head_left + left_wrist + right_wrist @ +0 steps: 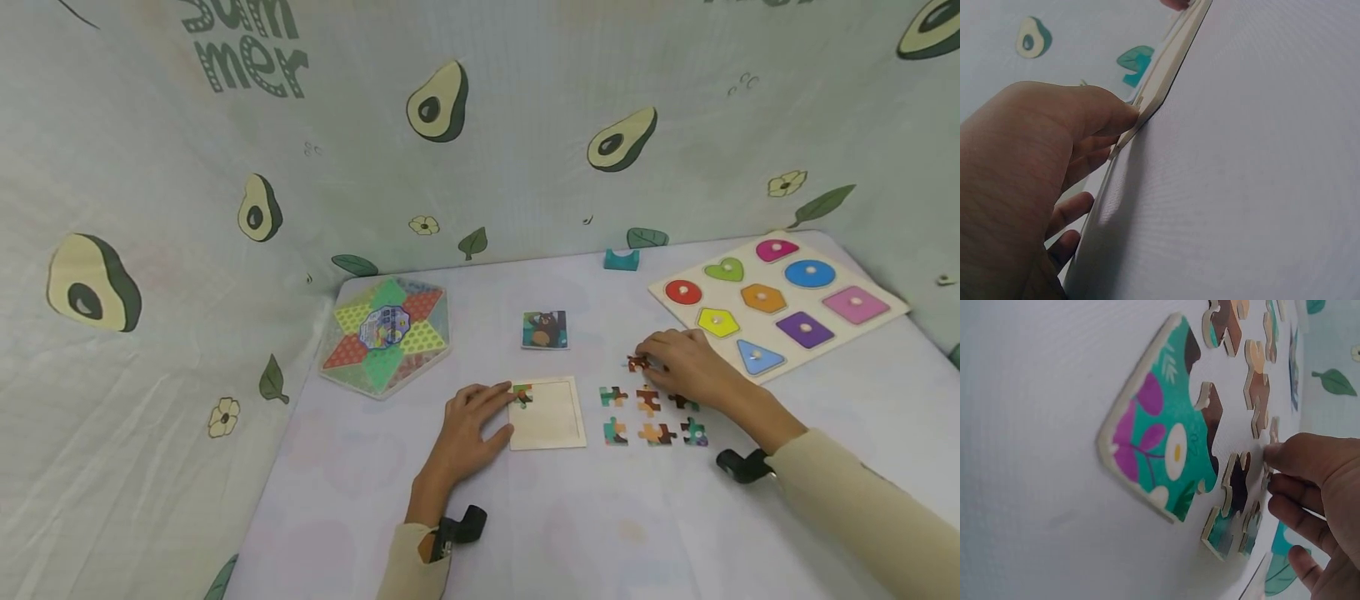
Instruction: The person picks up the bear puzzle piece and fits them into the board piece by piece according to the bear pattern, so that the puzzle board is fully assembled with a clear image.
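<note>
My left hand (pixel 467 429) rests at the left edge of a square wooden puzzle tray (pixel 555 421), index fingertip by the upper corner and thumb lower down. In the left wrist view the thumb lies against the tray's pale rim (pixel 1169 62). One green and brown puzzle piece (pixel 522 396) sits in the tray's upper left corner. To the right, my right hand (pixel 693 367) pinches a brown puzzle piece (pixel 637 363) between thumb and fingers, low over the table. Several loose pieces lie in rows beside the tray, among them a teal corner piece with a white flower (pixel 1160 437).
Behind the tray lies a small square bear picture (pixel 545 330). A hexagonal star-patterned game box (pixel 386 336) is at the left, a shape-peg board (pixel 810 321) at the far right. A teal plastic block (pixel 621 261) stands near the back edge, before the avocado-print cloth.
</note>
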The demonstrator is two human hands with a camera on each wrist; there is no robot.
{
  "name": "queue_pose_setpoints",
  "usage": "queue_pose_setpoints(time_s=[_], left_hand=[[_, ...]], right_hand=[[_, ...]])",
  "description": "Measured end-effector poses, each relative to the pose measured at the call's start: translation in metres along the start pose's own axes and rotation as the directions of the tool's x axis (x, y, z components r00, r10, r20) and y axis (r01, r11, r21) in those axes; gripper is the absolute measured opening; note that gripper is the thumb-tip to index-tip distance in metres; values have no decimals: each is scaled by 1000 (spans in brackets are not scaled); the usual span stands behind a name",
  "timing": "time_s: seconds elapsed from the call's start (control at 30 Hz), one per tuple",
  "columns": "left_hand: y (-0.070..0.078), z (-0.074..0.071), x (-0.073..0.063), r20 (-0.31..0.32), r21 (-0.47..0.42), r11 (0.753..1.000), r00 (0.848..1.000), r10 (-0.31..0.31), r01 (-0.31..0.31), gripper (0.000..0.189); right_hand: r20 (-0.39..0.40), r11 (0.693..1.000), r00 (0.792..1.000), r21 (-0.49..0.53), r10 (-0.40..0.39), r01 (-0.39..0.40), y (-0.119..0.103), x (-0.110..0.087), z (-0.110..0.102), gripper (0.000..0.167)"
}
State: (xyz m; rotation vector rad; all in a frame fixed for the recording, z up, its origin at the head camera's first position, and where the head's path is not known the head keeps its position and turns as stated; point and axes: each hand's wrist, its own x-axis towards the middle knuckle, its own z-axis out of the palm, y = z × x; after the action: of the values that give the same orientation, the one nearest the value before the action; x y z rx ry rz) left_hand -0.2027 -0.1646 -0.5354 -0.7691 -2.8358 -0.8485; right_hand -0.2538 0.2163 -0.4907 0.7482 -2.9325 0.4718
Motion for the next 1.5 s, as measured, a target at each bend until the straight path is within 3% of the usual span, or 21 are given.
queue_pose_setpoints(time_s=[0.33,0.47,0.73,1.17,1.5], left_hand=[[0,-2,1,30,23,999,999,-23,23,49],[-1,-4,-1,13,22,1000,1000,-11,11,49],[-3,-4,-8,-6,16,1000,1000,1,-1,50],[-4,-1,-4,22,7,1000,1000,-15,15,48],[-3,-1,2,25,16,1000,1000,-5,4,48]], right_hand=[[-33,998,998,-34,-45,44,4,3,1,29],[-34,999,999,-23,-29,29,2,6,0,32],[57,997,998,60,39,-42,-4,4,0,43],[55,999,998,-19,34,-33,-6,8,7,39],[16,999,1000,-37,26,-26,-6,8,1,39]])
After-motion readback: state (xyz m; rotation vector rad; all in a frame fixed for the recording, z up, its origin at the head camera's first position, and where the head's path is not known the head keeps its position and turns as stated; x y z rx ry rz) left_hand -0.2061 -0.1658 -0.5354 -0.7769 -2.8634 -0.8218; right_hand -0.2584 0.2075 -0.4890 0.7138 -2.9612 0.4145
